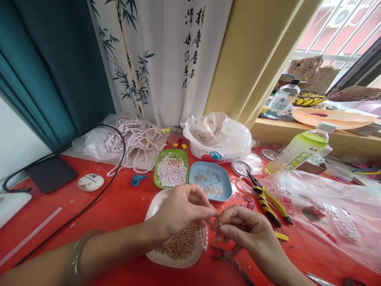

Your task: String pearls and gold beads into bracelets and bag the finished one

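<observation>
My left hand [183, 210] pinches thumb and forefinger on something tiny and gold-coloured, over a white dish [153, 254] of gold beads [181, 244]. Close beside it, the fingertips of my right hand [247, 228] are pinched together near a small pearl-like bead; what else they hold is too small to make out. A short string of pearl beads [204, 238] hangs below the fingers at the dish's right rim. Partly under my right hand lies a dark pair of pliers [229, 256]. Yellow-and-black long-nose pliers [268, 200] lie farther right.
Behind the hands stand a green dish [186, 174] of pearl beads and a blue dish [229, 192] of small metal findings. Bead strings [133, 137] pile at back left, beside a plastic-bagged bowl [218, 153]. A drink bottle [306, 149] and clear plastic [336, 214] occupy the right.
</observation>
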`<state>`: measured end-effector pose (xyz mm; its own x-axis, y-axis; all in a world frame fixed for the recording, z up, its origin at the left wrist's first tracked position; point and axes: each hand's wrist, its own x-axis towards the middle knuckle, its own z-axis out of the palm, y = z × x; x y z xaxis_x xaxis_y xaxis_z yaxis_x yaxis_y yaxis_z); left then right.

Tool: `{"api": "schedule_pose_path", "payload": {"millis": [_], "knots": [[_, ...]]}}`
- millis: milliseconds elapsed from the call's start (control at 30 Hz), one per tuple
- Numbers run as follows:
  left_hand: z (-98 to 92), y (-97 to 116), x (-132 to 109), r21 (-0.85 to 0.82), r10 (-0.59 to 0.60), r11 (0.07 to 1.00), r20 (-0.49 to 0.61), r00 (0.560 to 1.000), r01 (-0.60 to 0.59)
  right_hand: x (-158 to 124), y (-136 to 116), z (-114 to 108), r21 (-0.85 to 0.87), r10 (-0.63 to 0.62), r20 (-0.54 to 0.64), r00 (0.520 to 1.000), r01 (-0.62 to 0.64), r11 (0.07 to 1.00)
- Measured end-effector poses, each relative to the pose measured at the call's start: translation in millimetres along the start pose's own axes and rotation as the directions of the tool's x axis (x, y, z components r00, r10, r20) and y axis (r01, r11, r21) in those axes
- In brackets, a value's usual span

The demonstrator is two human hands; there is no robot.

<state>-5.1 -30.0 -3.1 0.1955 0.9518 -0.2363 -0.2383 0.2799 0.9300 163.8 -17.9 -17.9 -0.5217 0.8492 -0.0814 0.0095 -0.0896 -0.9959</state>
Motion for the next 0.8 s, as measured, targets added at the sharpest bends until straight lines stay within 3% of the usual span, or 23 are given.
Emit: {"api": "schedule_pose_path", "payload": {"millis": [367,800], "knots": [[2.0,0.2,1.0,-0.060,-0.028,0.998,-0.019,0.999,0.027,-0.5,-0.1,-1.5,0.079,-0.029,0.044,0.999,0.025,0.997],[1.4,-0.6,0.3,-0.055,-0.014,0.998,-0.011,1.000,0.014,2.1,-4.2,1.7,0.080,0.022,-0.024,0.999,-0.020,0.997]]}}
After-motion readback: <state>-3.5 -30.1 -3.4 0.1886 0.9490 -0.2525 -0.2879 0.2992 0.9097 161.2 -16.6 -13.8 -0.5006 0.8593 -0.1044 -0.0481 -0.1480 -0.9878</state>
